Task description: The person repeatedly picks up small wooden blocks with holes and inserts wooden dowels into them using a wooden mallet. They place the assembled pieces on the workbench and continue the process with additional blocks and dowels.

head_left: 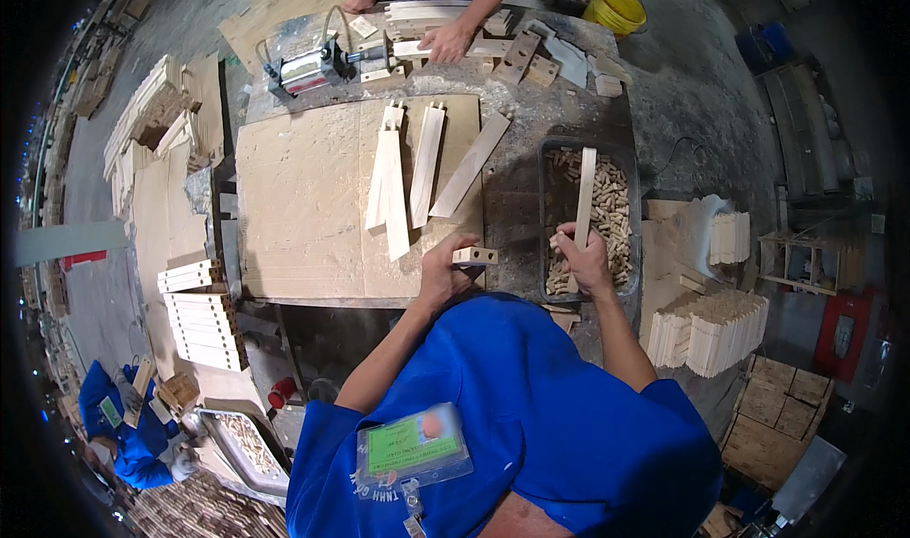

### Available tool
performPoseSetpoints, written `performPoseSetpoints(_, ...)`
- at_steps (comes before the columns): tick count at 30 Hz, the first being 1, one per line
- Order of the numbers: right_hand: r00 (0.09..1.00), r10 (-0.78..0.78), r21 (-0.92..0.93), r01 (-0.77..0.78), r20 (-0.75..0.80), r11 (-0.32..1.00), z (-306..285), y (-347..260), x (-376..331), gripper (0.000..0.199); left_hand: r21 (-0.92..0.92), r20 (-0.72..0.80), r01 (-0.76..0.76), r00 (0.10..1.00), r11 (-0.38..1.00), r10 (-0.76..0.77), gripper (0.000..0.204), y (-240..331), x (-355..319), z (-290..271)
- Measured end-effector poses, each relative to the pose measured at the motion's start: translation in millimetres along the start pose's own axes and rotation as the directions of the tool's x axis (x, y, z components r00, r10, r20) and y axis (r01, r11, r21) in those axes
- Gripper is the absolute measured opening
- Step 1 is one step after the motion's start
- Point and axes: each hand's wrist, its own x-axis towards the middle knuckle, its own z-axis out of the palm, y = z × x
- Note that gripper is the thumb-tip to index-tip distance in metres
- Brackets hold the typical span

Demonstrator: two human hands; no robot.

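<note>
My left hand (444,271) is closed around a pale wooden piece (476,255), its face with round holes turned to the right. My right hand (588,265) grips a long wooden slat (587,192) that points away from me over a black tray (543,197). Loose wooden dowels (614,211) fill much of that tray. Whether the right fingertips also pinch a dowel, I cannot tell. Beyond my left hand, several wooden slats (427,164) lie on a cardboard sheet (299,197), some with dowels in their far ends.
Across the table, a co-worker's hand (448,41) rests on wood beside a clamp cylinder (318,69). A yellow bucket (614,9) stands at the far right. Stacked drilled pieces (202,329) are at left, slat bundles (711,325) at right. Another person (133,429) works at lower left.
</note>
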Motion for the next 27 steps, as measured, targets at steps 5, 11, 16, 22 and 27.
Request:
performPoseSetpoints(5, 0.958, -0.158, -0.076, 0.18, 0.241, 0.981, 55.2, -92.8, -42.6, 0.016, -0.069, 0.026, 0.078, 0.997, 0.995, -0.076, 0.041, 2.7, -3.3, 0.2)
performPoseSetpoints(11, 0.819, -0.484, -0.132, 0.541, 0.309, 0.831, 77.7, -91.6, -45.2, 0.012, -0.058, 0.0, 0.041, 0.999, 0.997, -0.041, 0.042, 0.7, -3.0, -1.7)
performPoseSetpoints(16, 0.694, -0.65, -0.289, 0.72, 0.308, 0.631, 83.6, -97.6, -47.2, 0.017, -0.11, 0.003, 0.076, 0.997, 0.991, -0.076, 0.042, -1.9, -5.2, 2.3)
performPoseSetpoints(22, 0.642, -0.696, -0.395, 0.759, 0.322, 0.518, 88.5, -103.5, -54.7, 0.02, -0.113, -0.064, 0.037, 0.997, 0.993, -0.045, 0.034, -7.7, -8.8, 9.0)
performPoseSetpoints(27, 0.634, -0.716, -0.42, 0.757, 0.292, 0.5, 95.0, -102.0, -60.6, 0.021, -0.067, -0.109, 0.024, 0.994, 0.997, -0.031, 0.029, -10.9, -11.8, 13.5)
